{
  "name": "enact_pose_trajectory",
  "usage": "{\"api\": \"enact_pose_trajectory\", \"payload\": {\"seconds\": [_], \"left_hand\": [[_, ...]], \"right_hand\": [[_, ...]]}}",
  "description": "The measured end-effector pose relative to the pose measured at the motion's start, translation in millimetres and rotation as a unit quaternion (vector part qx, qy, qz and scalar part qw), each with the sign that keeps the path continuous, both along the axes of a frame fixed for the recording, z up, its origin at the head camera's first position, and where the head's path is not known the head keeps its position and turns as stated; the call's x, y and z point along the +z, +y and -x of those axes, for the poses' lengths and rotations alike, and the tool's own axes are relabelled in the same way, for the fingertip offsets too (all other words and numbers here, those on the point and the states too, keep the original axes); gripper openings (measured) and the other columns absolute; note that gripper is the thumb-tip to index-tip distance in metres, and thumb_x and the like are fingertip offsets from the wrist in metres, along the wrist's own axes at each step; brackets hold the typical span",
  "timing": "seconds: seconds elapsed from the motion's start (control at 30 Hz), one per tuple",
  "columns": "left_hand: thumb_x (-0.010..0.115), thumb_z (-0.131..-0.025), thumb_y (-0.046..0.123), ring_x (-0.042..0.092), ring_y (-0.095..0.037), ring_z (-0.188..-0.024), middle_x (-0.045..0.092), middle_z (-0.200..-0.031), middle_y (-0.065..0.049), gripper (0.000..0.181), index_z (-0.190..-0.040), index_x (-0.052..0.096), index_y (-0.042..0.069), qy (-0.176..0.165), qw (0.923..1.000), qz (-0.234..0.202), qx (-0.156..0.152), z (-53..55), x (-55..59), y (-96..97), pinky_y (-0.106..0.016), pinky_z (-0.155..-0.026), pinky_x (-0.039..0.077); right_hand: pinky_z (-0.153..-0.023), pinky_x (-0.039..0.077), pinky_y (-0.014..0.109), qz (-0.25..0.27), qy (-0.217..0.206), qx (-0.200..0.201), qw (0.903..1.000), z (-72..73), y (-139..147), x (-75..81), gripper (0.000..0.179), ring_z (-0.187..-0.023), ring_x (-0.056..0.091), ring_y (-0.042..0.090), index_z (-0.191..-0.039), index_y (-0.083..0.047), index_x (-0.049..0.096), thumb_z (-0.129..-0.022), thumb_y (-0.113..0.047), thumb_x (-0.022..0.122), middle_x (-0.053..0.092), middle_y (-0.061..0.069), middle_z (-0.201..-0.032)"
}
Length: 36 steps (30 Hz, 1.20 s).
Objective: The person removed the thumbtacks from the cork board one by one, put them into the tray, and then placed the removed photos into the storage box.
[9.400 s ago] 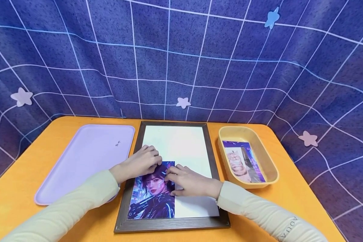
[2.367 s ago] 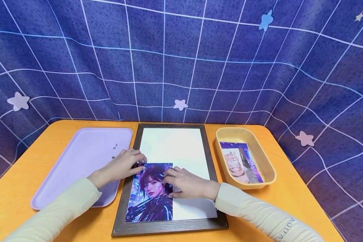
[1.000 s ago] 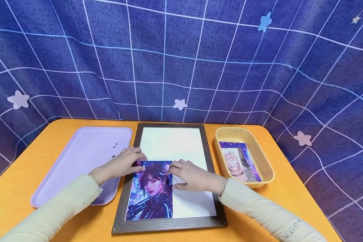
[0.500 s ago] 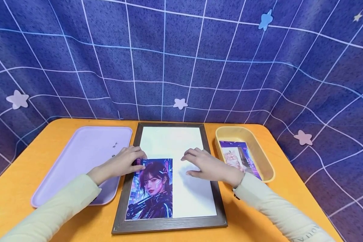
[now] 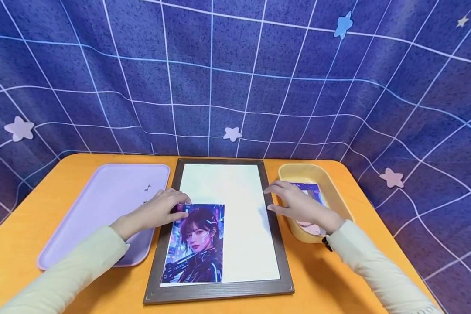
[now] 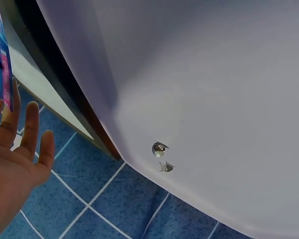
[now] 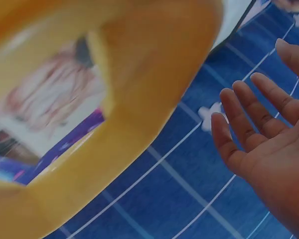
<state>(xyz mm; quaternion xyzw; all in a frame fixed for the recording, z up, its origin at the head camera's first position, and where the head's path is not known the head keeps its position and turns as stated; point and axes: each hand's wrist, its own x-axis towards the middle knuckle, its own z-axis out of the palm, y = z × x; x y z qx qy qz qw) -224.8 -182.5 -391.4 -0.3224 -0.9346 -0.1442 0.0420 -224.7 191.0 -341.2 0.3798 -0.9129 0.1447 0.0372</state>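
Observation:
A picture card (image 5: 198,244) of a dark-haired figure with a gun lies over the lower left of a white board (image 5: 249,235) in a dark picture frame (image 5: 220,293). My left hand (image 5: 161,209) pinches the card's upper left corner; in the left wrist view the thumb is over the card (image 6: 1,55) and fingers reach behind it. My right hand (image 5: 298,204), fingers loosely spread and holding nothing, hovers between the frame's right side and a yellow bin (image 5: 336,200). More printed cards (image 5: 315,189), one with a cat, lie in the bin, partly hidden by that hand.
A lilac tray (image 5: 102,205) stands left of the frame, beneath my left forearm. Small shiny bits (image 6: 160,149) lie in it. Everything stands on an orange table (image 5: 314,279). A blue gridded curtain (image 5: 235,78) with star shapes hangs behind the table.
My right hand has let go of the card's right edge and moved right across the board to the bin. The left hand stays at the corner, and the card's top edge sits slightly higher.

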Motion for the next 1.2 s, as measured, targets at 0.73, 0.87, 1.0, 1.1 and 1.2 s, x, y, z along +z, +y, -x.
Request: {"api": "enact_pose_trajectory", "payload": {"seconds": [0.73,0.87,1.0,1.1,1.2], "left_hand": [[0.058,-0.087,0.008,0.057,-0.022,-0.093,0.066,-0.094,0.001,0.014,-0.098,0.064,0.013,0.046,0.9982,-0.027,-0.026,-5.0,11.5,3.4,-0.046,-0.082,0.04],[0.057,-0.087,0.008,0.057,-0.022,-0.092,0.066,-0.093,0.002,0.014,-0.098,0.064,0.012,0.058,0.9974,-0.032,-0.029,-3.9,11.2,3.5,-0.045,-0.082,0.041],[0.055,-0.088,0.008,0.057,-0.021,-0.092,0.066,-0.094,0.001,0.015,-0.099,0.064,0.012,0.062,0.9971,-0.035,-0.027,-1.8,11.7,3.7,-0.043,-0.082,0.042],[0.054,-0.089,0.009,0.057,-0.02,-0.093,0.065,-0.096,0.001,0.015,-0.1,0.064,0.012,0.06,0.9971,-0.039,-0.024,-0.5,13.3,4.4,-0.042,-0.083,0.042],[0.054,-0.088,0.009,0.056,-0.021,-0.093,0.065,-0.096,0.0,0.016,-0.101,0.064,0.011,0.06,0.9969,-0.045,-0.022,0.3,15.5,5.0,-0.042,-0.083,0.042]], "right_hand": [[-0.082,0.045,0.048,0.083,-0.024,-0.107,0.9905,26.8,100,-4.5,0.029,-0.096,0.056,0.034,-0.112,0.005,0.054,-0.086,-0.006,0.059,0.058,0.021,-0.108],[-0.078,0.046,0.05,0.101,-0.033,-0.134,0.9853,27.2,113,-4.9,0.026,-0.094,0.057,0.039,-0.11,0.008,0.054,-0.085,-0.001,0.056,0.057,0.025,-0.109],[-0.072,0.049,0.047,0.116,-0.011,-0.153,0.9813,26.2,125,-7.1,0.024,-0.089,0.059,0.038,-0.106,0.008,0.056,-0.083,0.001,0.058,0.058,0.026,-0.106],[-0.068,0.051,0.042,0.12,-0.002,-0.177,0.977,25.7,134,-8.3,0.024,-0.086,0.061,0.037,-0.106,0.008,0.057,-0.082,0.001,0.059,0.06,0.025,-0.103],[-0.067,0.051,0.037,0.121,0.005,-0.197,0.9728,26.3,143,-9.9,0.026,-0.084,0.061,0.037,-0.106,0.009,0.057,-0.081,0.002,0.058,0.062,0.025,-0.099]]}}
